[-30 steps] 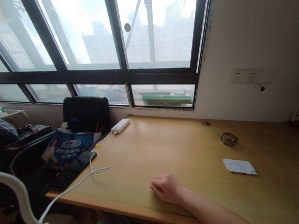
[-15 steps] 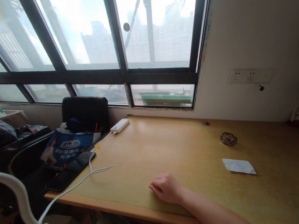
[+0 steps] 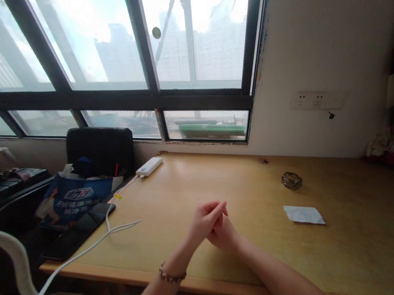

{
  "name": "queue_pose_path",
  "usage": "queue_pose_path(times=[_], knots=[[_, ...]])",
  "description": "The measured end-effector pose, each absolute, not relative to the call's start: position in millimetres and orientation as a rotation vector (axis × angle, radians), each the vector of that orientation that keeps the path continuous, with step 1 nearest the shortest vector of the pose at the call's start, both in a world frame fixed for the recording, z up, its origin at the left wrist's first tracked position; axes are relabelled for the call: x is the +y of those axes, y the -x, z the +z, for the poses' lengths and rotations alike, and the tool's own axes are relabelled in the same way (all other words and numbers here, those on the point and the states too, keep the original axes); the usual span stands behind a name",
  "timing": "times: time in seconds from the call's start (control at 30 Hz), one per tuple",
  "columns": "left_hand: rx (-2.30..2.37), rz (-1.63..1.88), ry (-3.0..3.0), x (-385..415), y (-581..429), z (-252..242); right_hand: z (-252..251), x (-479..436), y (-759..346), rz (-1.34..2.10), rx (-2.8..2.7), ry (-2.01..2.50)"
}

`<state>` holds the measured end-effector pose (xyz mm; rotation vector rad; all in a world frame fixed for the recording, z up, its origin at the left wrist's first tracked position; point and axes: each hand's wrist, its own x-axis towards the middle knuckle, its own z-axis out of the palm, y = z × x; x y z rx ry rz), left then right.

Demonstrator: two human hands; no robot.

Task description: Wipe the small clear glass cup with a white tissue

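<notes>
Over the near middle of the wooden table (image 3: 174, 203), my two hands meet and touch. My left hand (image 3: 205, 219), with a dark beaded bracelet (image 3: 171, 275) around the wrist, is closed, its fingers pressed against the right hand. Partly covered by it, my right hand (image 3: 224, 234) is closed too, fingers curled in. Whatever may be between the fingers is hidden. To the right of the hands lies a white piece of paper (image 3: 305, 215), apart from them. Farther back sits a dark, openwork ring-shaped object (image 3: 291, 181).
A white power bank (image 3: 149, 166) with a white cable (image 3: 123, 225) is at the table's left edge, beside a black tablet-like slab (image 3: 80, 233). A blue bag (image 3: 74, 198) rests on a black chair (image 3: 100, 146). A white curved tube (image 3: 4, 239) crosses the lower left.
My left hand has come into view from below and joined my right hand. The right hand has lifted slightly. The whole view has shifted a little to the right.
</notes>
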<state>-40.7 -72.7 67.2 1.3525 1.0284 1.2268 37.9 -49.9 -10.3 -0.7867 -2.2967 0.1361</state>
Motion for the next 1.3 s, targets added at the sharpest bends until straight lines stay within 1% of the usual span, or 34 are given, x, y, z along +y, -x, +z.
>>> queue_pose_path(times=[0.1, 0.13, 0.2, 0.33, 0.4, 0.47, 0.7, 1.07, 1.3], knots=[[0.947, 1.388, -1.411, -27, 53, 60, 1, -42, -48, 0.342, -2.055, 0.862], [0.935, 1.459, -1.383, -17, 51, 53, 4, -38, -50, 0.439, -1.931, 0.890], [0.876, 1.487, -1.340, -6, 42, 33, 6, -31, -53, 0.620, -1.662, 0.946], [0.857, 1.255, -1.157, -3, 23, -3, -8, -14, -49, 0.982, -1.260, 0.978], [0.909, 1.133, -1.084, -5, 21, -11, -17, -10, -44, 1.182, -1.124, 0.976], [0.956, 1.079, -1.071, -8, 22, -13, -22, -10, -40, 1.298, -1.042, 0.970], [1.005, 1.064, -1.144, -9, 27, -13, -20, -13, -40, 1.346, -1.020, 1.025], [1.034, 1.056, -1.269, -5, 30, -20, -25, -14, -42, 1.254, -1.119, 1.031], [1.041, 1.080, -1.255, -4, 27, -22, -30, -9, -44, 1.277, -1.138, 1.093]])
